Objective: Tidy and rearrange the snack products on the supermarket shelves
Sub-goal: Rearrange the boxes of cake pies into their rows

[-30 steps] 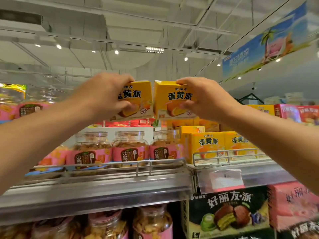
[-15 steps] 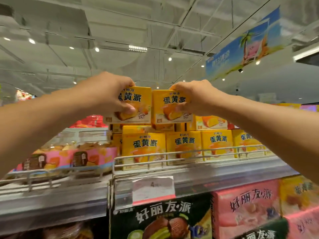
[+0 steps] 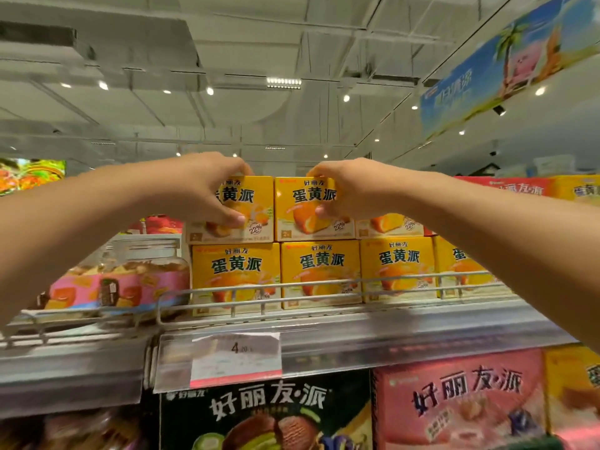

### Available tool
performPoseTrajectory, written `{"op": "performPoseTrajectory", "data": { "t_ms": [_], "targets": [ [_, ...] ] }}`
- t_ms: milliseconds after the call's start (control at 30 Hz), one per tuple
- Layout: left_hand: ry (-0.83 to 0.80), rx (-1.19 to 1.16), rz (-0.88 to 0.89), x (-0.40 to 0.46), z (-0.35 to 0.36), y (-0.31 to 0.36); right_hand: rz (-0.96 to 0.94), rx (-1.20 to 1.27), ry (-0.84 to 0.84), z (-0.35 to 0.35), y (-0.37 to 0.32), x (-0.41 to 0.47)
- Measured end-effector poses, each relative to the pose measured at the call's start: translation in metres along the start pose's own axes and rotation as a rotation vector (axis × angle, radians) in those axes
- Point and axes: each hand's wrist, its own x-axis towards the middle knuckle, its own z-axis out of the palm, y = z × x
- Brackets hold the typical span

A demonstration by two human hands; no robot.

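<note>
The first character on the left yellow box [image 3: 246, 206] is hidden by the left hand [image 3: 207, 193]. The jar [image 3: 130, 280] at nine o'clock is blurred. Small print on the price tag [image 3: 235, 357] is unreadable. The pink box [image 3: 461, 401] at five o'clock is cut off by the lower edge.

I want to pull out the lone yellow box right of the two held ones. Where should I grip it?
Grip the third top-row box by its top and bottom edges from the front: the right hand and its held box crowd its left side, and it sits on the lower row.
</note>
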Motion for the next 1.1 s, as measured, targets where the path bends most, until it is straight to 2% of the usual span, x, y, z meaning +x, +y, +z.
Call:
{"op": "performPoseTrajectory", "data": {
  "t_ms": [100, 233, 333, 433, 700, 833, 967, 1033, 1100],
  "targets": [
    [-0.012, 0.017, 0.007, 0.001, -0.003, 0.011, 0.076, 0.061, -0.062, -0.018, 0.011, -0.012],
    [0.055, 0.022, 0.020, 0.007, 0.008, 0.030, 0.158, -0.117, -0.184, -0.029, 0.025, -0.027],
    [0.122, 0.084, -0.012, 0.009, 0.018, 0.039, 0.140, -0.146, -0.115, -0.024, 0.029, -0.029],
    [0.140, 0.048, -0.037, 0.010, 0.021, 0.042, 0.141, -0.157, -0.063, -0.025, 0.030, -0.027],
    [0.158, 0.072, -0.053, 0.010, 0.026, 0.042, 0.160, -0.154, -0.057, -0.013, 0.029, -0.024],
    [0.161, 0.150, -0.012, 0.010, 0.029, 0.041, 0.180, -0.185, -0.030, -0.010, 0.027, -0.027],
    [0.178, 0.227, -0.006, 0.009, 0.033, 0.042, 0.187, -0.216, -0.076, -0.006, 0.024, -0.029],
    [0.264, 0.144, 0.032, 0.002, 0.038, 0.049, 0.204, -0.139, -0.098, -0.006, 0.020, -0.033],
    [0.457, -0.049, 0.187, -0.013, 0.044, 0.066, 0.214, -0.079, -0.011, -0.009, 0.016, -0.043]
  ]
}}
